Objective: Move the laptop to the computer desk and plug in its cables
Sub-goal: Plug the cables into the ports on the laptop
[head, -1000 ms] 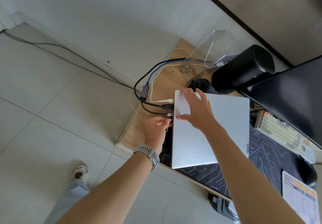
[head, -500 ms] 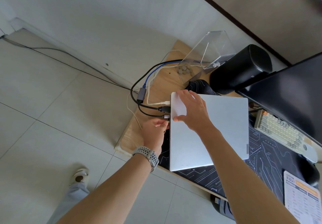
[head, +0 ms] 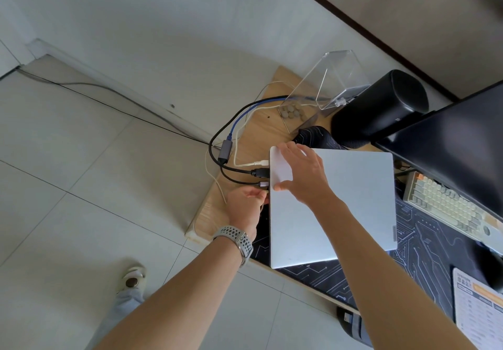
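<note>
Black speaker, clear acrylic stand, beige keyboard, dark monitor, perhaps a printed card

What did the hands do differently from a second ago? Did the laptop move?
Hardly anything changed. The left hand keeps its fingers pinched at the laptop's left edge, just below the plugged-in cables; what it pinches is hidden. The right hand stays pressed flat on the closed lid, its fingers a little closer together than a second ago. The laptop itself looks unmoved on the dark desk mat, and the same cables stay plugged in.

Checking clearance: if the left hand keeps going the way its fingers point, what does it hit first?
Likely the laptop's left edge: the left hand is pinched right beside it, below the plugged cables. Contact unclear.
</note>
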Motion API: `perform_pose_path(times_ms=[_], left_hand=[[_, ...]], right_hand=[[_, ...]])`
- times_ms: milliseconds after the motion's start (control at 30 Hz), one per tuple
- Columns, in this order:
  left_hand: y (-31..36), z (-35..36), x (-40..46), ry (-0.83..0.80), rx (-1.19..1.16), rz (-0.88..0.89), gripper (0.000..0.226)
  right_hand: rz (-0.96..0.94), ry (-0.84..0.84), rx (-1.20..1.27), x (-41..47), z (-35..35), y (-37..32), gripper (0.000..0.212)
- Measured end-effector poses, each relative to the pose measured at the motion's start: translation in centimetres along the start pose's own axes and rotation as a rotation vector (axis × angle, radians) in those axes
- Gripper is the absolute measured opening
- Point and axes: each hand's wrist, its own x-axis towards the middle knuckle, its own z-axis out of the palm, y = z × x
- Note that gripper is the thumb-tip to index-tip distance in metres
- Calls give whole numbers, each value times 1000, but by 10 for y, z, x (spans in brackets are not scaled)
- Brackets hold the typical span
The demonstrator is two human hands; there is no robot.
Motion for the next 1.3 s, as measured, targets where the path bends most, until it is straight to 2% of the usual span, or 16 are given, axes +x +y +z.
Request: perform_pose_path(times_ms=[333, 433, 600, 700, 767, 867, 967, 1033, 1133, 1233, 1300], left_hand=[[6, -7, -8, -46, 122, 73, 8], [12, -13, -11, -27, 291, 142, 4], [39, -20, -27, 43, 701, 401, 30], [69, -5, -49, 26, 581, 434, 31], [95, 12, -68, -85, 453, 399, 34], [131, 39, -94, -207, 459, 441, 31], [147, 60, -108, -313, 447, 475, 26], [147, 72, -110, -394, 394, 429, 23], [141, 86, -104, -453, 340, 387, 17], [130, 110, -95, -514, 365, 418, 15], [118, 133, -95, -558, 382, 416, 17]], right_hand=[[-12, -32, -4, -4, -4, 7, 91], [-6, -23, -14, -10, -7, 8, 92], [122, 89, 169, -39, -30, 16, 88], [278, 178, 478, -71, -61, 34, 83], [393, 269, 802, -94, -83, 51, 75], [515, 432, 1173, -127, -112, 79, 56], [574, 541, 1256, -158, -131, 103, 44], [599, 623, 1287, -183, -137, 115, 39], [692, 785, 1315, -220, -134, 136, 41], [829, 826, 1326, -251, -123, 157, 45], [899, 831, 1313, -267, -113, 173, 36]])
